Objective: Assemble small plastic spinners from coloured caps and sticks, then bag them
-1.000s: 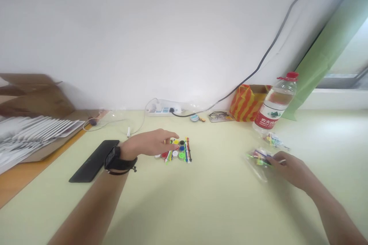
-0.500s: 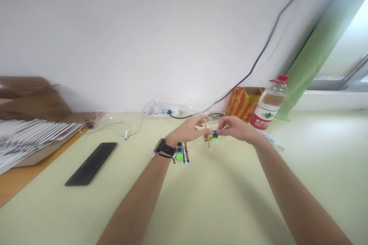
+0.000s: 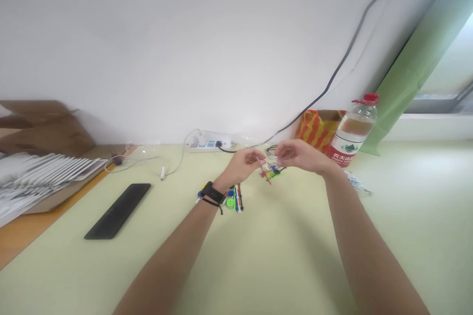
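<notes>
My left hand (image 3: pixel 242 165) and my right hand (image 3: pixel 297 155) are raised together above the pale green table (image 3: pixel 258 256), fingers pinched on the top edge of a small clear plastic bag of coloured parts (image 3: pixel 272 172) that hangs between them. Red, green and blue pieces show through the bag. Below my left wrist, which wears a black watch (image 3: pixel 211 192), a pile of coloured round pieces and sticks (image 3: pixel 234 198) lies on the table, partly hidden by the wrist.
A black phone (image 3: pixel 118 210) lies at the left. A power strip (image 3: pixel 207 143) with cables sits by the wall. A water bottle (image 3: pixel 351 133), an orange striped bag (image 3: pixel 314 130) and another small packet (image 3: pixel 356 183) are at the right. Stacked white sheets (image 3: pixel 40 172) lie far left.
My right hand brought the small bag from the table at the right up to the middle. My left hand left the pile of pieces and joined it on the bag's top.
</notes>
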Demonstrator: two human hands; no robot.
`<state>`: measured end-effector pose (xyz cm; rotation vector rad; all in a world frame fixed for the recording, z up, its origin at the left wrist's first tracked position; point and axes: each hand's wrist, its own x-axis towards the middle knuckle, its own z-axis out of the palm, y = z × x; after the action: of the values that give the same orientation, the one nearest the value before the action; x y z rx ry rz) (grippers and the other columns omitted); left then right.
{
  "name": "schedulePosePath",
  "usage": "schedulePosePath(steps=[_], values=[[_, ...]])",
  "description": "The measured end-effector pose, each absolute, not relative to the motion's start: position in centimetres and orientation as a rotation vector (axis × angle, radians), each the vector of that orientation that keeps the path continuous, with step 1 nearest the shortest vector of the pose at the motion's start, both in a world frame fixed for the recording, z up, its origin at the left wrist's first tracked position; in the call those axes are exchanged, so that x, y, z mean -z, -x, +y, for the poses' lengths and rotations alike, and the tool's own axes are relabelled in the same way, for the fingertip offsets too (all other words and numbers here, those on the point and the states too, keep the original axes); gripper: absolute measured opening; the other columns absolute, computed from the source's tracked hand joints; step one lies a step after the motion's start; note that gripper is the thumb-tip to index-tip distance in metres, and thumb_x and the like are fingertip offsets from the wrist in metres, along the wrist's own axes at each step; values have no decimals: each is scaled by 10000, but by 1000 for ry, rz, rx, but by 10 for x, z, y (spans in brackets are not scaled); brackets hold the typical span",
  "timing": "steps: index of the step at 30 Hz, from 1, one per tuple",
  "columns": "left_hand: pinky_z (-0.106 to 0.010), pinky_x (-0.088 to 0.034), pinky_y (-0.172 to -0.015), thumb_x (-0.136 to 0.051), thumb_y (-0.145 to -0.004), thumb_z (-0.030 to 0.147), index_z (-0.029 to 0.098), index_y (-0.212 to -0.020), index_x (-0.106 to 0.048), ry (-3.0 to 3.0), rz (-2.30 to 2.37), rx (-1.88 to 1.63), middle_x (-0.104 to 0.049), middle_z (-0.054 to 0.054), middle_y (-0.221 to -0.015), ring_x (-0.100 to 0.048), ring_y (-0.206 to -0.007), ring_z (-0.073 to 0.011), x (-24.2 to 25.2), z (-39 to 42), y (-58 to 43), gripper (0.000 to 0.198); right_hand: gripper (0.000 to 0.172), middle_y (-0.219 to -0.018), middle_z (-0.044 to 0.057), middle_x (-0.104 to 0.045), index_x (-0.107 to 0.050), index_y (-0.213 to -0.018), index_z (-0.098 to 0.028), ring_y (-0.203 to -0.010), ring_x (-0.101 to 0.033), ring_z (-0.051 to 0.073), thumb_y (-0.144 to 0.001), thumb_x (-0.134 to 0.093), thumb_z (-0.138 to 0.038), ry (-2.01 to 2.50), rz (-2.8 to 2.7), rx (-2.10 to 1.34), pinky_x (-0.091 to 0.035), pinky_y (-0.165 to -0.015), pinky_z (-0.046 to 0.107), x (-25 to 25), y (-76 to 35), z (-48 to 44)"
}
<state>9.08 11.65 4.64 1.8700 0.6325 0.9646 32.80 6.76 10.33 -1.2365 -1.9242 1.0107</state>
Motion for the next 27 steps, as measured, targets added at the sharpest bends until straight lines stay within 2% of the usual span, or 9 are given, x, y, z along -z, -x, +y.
schedulePosePath(steps=[5,12,14,17,19,22,27], values=[[-307,-556,-807,-741,-861,452,153,-1006,-733,-1866,705,-1033,-762,-88,-976,-708,-850,-190,-44,113,-94,332,268,-890,61,-745,-738,-869,-193,-866,-676,232,-813,-735,-455,1239,-1993,-883,-529,-789,354,-105,-326,67],[-311,-560,-789,-795,-805,404,145,-884,-758,-1864,745,-994,-772,-89,-928,-713,-825,-200,-43,111,-86,273,215,-841,48,-743,-700,-821,-188,-825,-694,219,-767,-780,-379,1198,-1937,-933,-540,-747,331,-96,-318,74],[-311,-559,-778,-802,-797,410,146,-848,-745,-1852,783,-1035,-771,-81,-901,-707,-801,-194,-44,111,-85,275,227,-885,54,-753,-720,-851,-189,-847,-697,226,-787,-767,-401,1199,-1939,-896,-541,-758,336,-96,-315,74],[-307,-552,-762,-721,-867,471,151,-829,-744,-1894,808,-1049,-761,-68,-847,-698,-794,-193,-48,110,-86,323,252,-966,62,-762,-751,-905,-196,-906,-694,240,-845,-710,-438,1184,-1979,-826,-538,-807,354,-100,-312,72],[-306,-554,-778,-681,-898,493,162,-917,-760,-1925,773,-1047,-765,-68,-889,-699,-844,-199,-51,108,-87,341,257,-967,60,-759,-750,-918,-200,-922,-689,244,-870,-684,-443,1176,-1977,-777,-532,-834,365,-103,-311,70],[-310,-562,-811,-727,-863,490,178,-1040,-751,-1935,711,-1025,-770,-80,-1003,-705,-911,-207,-53,106,-87,359,234,-968,60,-748,-727,-936,-201,-936,-685,243,-887,-668,-422,1178,-1911,-716,-526,-857,372,-106,-312,66],[-333,-558,-820,-706,-878,504,159,-921,-750,-1903,726,-1035,-777,-98,-951,-713,-866,-214,-50,107,-85,351,151,-1000,50,-727,-665,-993,-229,-951,-680,222,-909,-624,-347,1124,-1765,-689,-529,-827,344,-109,-313,64]])
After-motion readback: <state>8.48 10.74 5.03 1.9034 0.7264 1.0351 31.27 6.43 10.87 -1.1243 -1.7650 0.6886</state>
